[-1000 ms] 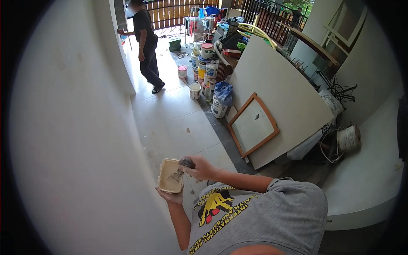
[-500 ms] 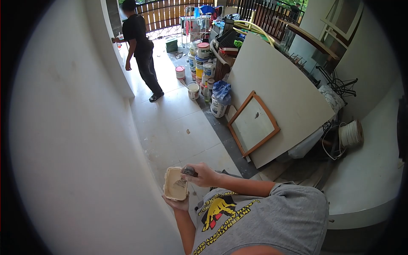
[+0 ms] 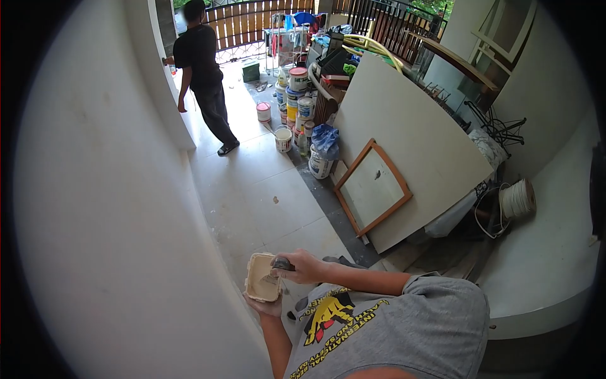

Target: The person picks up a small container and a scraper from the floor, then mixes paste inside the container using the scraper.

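A cream rectangular tub [image 3: 249, 275] with pale paste inside is held over the floor near the white wall. My left hand [image 3: 267, 307] is closed around its lower end from below. Gripped in my right hand [image 3: 307, 267] is a putty knife; its dark rounded handle [image 3: 283, 263] shows past the fingers. The blade points down into the tub and partly blends with the paste, so I cannot tell how much it carries. Both hands have pale smears on them.
A white wall [image 3: 107, 208] runs close along the left. One person [image 3: 205, 69] in dark clothes stands at the far wall end. Paint buckets [image 3: 297, 101], a large leaning board [image 3: 416, 139], a wooden frame [image 3: 404, 197] and a cable spool [image 3: 517, 199] line the right.
The view has shifted slightly, so the background sits a little farther left. The putty knife stays in the tub with its handle turned slightly; both hands keep their hold.
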A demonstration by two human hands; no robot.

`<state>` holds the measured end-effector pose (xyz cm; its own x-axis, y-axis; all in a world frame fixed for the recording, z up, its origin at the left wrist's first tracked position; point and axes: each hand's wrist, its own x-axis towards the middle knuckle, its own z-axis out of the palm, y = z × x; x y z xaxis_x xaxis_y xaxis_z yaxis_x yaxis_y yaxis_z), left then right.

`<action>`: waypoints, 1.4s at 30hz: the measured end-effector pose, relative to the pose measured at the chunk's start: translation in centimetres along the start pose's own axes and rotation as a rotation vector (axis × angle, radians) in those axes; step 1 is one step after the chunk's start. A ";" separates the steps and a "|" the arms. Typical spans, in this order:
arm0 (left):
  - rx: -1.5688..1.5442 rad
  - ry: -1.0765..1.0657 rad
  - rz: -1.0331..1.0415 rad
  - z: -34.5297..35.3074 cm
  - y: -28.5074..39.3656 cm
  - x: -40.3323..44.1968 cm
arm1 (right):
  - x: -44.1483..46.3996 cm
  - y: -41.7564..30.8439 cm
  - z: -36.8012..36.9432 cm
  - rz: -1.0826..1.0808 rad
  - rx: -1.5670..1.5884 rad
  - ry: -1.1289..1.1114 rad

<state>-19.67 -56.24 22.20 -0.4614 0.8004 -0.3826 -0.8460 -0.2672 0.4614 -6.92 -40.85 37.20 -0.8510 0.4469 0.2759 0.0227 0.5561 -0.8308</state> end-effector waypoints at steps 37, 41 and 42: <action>-0.101 0.205 0.172 -0.3 1.8 -2.2 | 2.3 -1.2 2.6 -0.140 -0.017 -0.166; -0.086 0.172 0.251 0.2 1.3 -2.9 | 3.2 -0.6 1.8 -0.096 0.044 -0.262; -0.084 0.199 0.271 0.4 1.3 -2.8 | 3.7 -0.4 1.9 -0.096 0.048 -0.293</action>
<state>-19.39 -58.68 24.19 -0.7088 0.5757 -0.4076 -0.7005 -0.5059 0.5034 -11.09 -40.74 37.67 -0.9631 0.1695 0.2090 -0.0838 0.5491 -0.8315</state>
